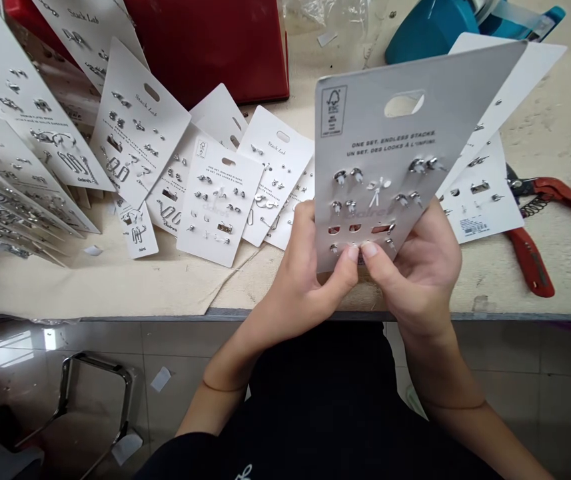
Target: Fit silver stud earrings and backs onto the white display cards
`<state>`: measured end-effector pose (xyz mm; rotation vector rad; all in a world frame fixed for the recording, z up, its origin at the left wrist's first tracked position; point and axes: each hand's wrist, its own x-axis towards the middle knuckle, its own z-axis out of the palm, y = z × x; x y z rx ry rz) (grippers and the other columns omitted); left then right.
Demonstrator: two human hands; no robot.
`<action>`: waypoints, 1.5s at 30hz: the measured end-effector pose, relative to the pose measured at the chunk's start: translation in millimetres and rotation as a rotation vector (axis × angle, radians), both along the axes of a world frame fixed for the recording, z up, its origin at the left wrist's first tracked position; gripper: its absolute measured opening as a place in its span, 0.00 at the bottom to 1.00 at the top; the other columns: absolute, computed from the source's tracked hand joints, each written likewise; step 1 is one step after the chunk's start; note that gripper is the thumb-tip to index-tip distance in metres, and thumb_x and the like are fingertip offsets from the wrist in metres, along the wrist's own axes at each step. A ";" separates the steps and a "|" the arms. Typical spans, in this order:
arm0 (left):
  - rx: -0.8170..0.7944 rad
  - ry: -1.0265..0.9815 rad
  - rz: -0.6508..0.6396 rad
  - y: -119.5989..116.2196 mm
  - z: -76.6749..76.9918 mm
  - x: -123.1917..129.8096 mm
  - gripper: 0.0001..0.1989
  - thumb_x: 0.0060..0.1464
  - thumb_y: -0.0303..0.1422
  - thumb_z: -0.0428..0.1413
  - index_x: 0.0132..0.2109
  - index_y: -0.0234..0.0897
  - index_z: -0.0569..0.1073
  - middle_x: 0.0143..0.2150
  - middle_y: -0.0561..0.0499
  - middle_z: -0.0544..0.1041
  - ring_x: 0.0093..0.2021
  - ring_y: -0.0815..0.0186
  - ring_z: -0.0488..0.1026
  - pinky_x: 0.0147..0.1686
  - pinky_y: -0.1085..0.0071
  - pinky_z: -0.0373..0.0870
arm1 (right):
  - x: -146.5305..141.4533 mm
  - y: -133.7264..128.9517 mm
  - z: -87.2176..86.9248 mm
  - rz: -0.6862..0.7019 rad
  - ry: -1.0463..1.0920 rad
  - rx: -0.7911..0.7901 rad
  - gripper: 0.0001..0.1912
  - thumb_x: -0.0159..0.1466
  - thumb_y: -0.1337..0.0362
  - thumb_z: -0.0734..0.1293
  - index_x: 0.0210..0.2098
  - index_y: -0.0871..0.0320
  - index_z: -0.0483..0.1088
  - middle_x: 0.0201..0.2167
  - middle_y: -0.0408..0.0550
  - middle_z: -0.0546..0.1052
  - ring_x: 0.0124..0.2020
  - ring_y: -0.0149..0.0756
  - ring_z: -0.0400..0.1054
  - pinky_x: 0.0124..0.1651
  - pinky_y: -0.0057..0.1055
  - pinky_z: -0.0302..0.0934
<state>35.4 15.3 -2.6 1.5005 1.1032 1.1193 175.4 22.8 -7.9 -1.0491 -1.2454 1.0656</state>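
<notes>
A white earring card (365, 147) is held up over the table's front edge, its back side with small metal posts and clasps facing me. My left hand (310, 273) grips its lower left corner, thumb pressed on the bottom row. From the right, my right hand (415, 267) holds the lower edge, its thumb tip beside the left thumb; its other fingers are hidden behind the card. Behind the held card, more white cards (485, 193) show at the right. Several jewelry cards (220, 200) lie overlapping on the table to the left of my hands.
A red box (215, 47) stands at the back, a teal tape dispenser (432, 30) at the back right. Red-handled pliers (530, 260) lie at the right. Upright cards (20, 173) crowd the far left. A metal-framed stool (128, 380) is on the floor.
</notes>
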 end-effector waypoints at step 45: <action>0.032 0.044 0.039 3.0 -4.0 -2.2 0.17 0.64 0.33 0.56 0.57 0.46 0.60 0.49 0.50 0.67 0.48 0.65 0.72 0.47 0.66 0.77 | -1.6 -2.1 0.5 0.061 -0.026 -0.005 0.27 0.56 0.78 0.69 0.52 0.49 0.70 0.37 0.41 0.74 0.38 0.33 0.71 0.35 0.27 0.72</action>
